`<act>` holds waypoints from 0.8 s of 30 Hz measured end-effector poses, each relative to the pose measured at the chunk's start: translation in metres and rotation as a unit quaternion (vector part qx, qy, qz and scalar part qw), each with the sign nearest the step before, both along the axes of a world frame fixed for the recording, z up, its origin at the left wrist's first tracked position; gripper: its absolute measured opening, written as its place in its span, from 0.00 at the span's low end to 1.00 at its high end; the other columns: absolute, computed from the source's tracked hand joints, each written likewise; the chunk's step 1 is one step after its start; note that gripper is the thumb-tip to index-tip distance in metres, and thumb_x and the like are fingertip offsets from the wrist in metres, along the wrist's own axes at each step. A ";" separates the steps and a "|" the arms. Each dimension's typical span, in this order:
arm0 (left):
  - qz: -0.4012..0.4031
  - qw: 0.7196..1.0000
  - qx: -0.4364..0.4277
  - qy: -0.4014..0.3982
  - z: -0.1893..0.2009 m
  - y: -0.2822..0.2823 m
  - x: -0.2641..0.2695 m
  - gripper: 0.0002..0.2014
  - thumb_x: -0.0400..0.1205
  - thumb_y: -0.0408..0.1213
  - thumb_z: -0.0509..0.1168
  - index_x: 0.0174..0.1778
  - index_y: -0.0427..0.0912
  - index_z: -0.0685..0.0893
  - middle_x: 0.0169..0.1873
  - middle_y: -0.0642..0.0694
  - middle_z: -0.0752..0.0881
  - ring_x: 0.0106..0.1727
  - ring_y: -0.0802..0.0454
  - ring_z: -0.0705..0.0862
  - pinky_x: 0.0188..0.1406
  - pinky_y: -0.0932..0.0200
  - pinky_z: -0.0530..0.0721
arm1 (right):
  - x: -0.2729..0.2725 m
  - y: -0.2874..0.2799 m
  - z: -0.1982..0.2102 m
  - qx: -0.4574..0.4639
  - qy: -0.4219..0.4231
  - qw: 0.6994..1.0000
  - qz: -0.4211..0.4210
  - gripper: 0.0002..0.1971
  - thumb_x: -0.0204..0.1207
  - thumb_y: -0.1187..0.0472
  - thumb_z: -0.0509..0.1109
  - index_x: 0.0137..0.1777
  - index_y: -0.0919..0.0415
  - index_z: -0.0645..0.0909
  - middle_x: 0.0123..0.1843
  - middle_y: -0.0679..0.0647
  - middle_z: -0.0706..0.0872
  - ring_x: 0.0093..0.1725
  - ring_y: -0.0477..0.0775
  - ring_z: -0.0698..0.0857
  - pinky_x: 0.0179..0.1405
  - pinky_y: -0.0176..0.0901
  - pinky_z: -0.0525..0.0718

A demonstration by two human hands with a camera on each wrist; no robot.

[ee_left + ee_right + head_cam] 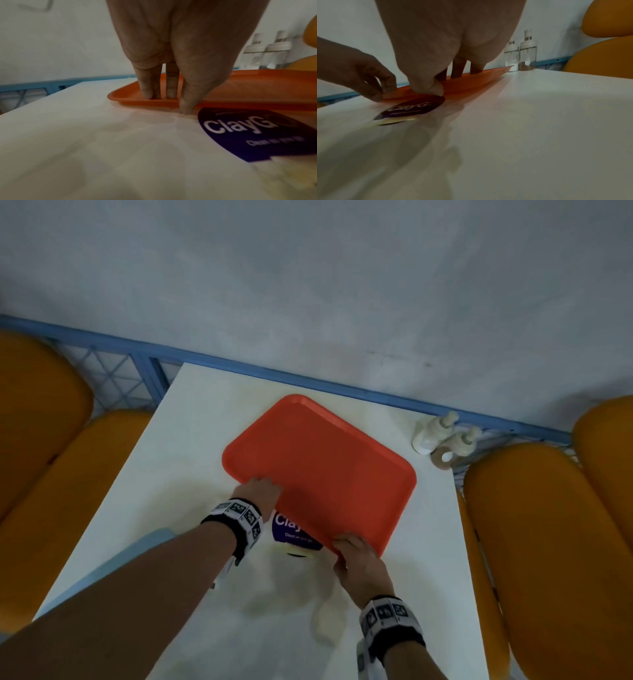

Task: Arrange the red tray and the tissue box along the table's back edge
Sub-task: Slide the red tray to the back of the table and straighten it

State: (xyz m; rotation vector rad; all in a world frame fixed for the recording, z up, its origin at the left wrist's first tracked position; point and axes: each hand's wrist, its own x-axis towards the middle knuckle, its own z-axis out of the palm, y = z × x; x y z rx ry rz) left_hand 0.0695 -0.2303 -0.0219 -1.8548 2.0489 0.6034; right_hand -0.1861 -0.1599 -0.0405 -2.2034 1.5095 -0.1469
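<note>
The red tray [318, 474] lies at an angle on the white table [191, 460], its far corner close to the back edge. My left hand [260, 491] pinches the tray's near-left rim: in the left wrist view the fingers [149, 88] sit inside the tray [248, 83] and the thumb is outside the rim, down on the table. My right hand [356, 553] grips the near-right rim, fingers [458, 70] on top and thumb under the edge of the tray [471, 81], which looks slightly raised there. No tissue box shows in any view.
Two condiment jars [442, 440] stand at the table's back right corner. A dark blue sticker [294, 530] on the tabletop is partly covered by the tray. Orange seats [548, 542] flank both sides. A blue rail [342, 392] and the wall run behind the table.
</note>
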 end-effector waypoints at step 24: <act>0.125 0.991 0.049 -0.010 -0.026 -0.022 -0.008 0.32 0.78 0.58 0.64 0.76 0.52 0.66 0.71 0.44 0.74 0.65 0.40 0.81 0.63 0.44 0.83 | -0.066 -0.140 -0.042 -0.002 0.004 0.998 0.070 0.20 0.80 0.43 0.55 0.67 0.47 0.78 0.82 0.47 0.67 0.81 0.55 0.63 0.81 0.54 0.59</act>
